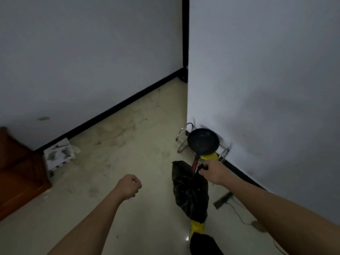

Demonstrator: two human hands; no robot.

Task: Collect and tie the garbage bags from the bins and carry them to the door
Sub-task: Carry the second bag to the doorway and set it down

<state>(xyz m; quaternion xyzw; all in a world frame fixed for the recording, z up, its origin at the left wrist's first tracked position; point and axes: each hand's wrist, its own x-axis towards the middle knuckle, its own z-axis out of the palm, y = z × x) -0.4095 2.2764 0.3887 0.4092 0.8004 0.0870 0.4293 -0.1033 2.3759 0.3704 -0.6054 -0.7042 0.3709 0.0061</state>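
Note:
A black garbage bag hangs above the pale floor, right of centre. My right hand grips its gathered neck at the top and holds it up. My left hand is a closed fist with nothing in it, out in front at the lower middle. Below the bag a yellow slipper and a dark trouser leg show. No bin and no door are in view.
A black frying pan with a red handle rests on a wire rack against the right wall. A white box lies by the left wall beside brown wooden furniture. A dark flat piece and a cable lie at the right.

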